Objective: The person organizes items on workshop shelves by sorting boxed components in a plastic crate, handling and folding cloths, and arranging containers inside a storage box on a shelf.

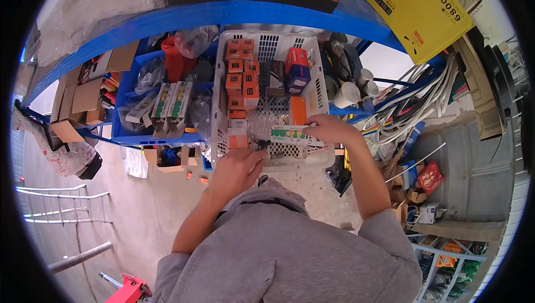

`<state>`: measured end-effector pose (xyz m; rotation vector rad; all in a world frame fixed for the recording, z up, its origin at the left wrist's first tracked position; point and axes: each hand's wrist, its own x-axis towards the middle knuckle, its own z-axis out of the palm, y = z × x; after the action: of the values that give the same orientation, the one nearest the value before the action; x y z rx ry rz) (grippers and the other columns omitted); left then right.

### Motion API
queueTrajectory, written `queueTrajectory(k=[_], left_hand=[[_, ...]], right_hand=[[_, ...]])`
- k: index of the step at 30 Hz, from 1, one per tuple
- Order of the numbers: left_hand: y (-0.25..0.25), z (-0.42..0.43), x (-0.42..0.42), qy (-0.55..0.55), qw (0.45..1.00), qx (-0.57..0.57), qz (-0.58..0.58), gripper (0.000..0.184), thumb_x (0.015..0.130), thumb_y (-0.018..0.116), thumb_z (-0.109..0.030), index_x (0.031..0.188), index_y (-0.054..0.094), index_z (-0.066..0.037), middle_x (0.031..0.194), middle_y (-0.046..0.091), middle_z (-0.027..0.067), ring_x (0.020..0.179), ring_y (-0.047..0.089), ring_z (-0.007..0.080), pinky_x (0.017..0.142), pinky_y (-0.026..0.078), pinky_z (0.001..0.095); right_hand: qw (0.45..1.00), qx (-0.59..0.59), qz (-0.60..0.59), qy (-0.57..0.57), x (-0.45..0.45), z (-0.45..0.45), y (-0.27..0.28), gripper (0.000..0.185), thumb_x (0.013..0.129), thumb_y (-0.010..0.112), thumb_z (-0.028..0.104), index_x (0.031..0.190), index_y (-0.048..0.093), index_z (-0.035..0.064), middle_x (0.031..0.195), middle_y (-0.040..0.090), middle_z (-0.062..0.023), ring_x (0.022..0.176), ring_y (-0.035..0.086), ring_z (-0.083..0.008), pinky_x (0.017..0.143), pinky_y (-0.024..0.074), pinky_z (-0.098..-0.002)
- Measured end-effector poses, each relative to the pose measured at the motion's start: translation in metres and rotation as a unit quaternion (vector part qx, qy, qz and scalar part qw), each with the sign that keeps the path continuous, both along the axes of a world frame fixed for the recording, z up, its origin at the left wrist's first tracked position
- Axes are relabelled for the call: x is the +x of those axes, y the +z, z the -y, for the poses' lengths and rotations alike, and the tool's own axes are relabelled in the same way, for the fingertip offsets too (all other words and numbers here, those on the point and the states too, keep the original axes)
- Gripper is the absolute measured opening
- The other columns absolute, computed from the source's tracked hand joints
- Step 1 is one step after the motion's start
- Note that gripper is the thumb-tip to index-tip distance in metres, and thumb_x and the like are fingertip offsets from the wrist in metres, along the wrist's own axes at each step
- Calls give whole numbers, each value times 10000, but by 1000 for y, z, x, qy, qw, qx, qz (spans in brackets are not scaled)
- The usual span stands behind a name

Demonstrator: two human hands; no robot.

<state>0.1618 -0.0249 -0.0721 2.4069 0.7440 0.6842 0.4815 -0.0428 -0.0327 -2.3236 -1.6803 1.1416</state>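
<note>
My right hand (331, 129) grips the right end of a long, narrow white-and-green box (287, 132), which lies level over the near part of a white plastic basket (321, 88). At the basket's near edge, my left hand (241, 167) has its fingers drawn together at a small black part (263, 144) whose kind I cannot make out. Several small orange boxes (235, 84) stand along the basket's left side. Farther in are a dark grey box (275, 78) and a red-and-purple box (297, 69). One orange box (298, 110) sits just beyond my right hand.
Left of the basket, a blue bin (126, 119) holds plastic bags and more white-and-green boxes (171, 101). A blue shelf beam (239, 13) crosses above. White cups (348, 94) and coiled cables (415, 99) are at the right. A cardboard box (78, 102) is far left.
</note>
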Motion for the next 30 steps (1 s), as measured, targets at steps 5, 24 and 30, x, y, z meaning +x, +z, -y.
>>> queueTrajectory(k=[5, 24, 30], left_hand=[[4, -3, 12, -17, 996, -26, -85, 268, 938, 692, -220, 1141, 698, -45, 932, 718, 163, 879, 704, 361, 771, 570, 470], [40, 10, -3, -51, 987, -124, 86, 196, 902, 733, -89, 1095, 757, -63, 985, 750, 146, 893, 719, 319, 778, 568, 392], [18, -37, -43, 146, 968, 63, 193, 147, 893, 704, -51, 1036, 738, -37, 930, 729, 137, 814, 660, 315, 747, 534, 407]], right_hand=[[992, -61, -51, -101, -20, 6, -5, 544, 987, 559, 402, 1242, 660, -67, 954, 739, -229, 761, 768, -327, 759, 589, -377], [970, 149, 193, -9, -84, -61, -128, 620, 904, 734, 393, 1182, 592, -142, 1062, 720, -271, 955, 718, -450, 827, 593, -477], [980, 75, 177, -55, -76, -73, -114, 988, 862, 778, 510, 1417, 344, -182, 1107, 714, -260, 1064, 735, -352, 833, 614, -426]])
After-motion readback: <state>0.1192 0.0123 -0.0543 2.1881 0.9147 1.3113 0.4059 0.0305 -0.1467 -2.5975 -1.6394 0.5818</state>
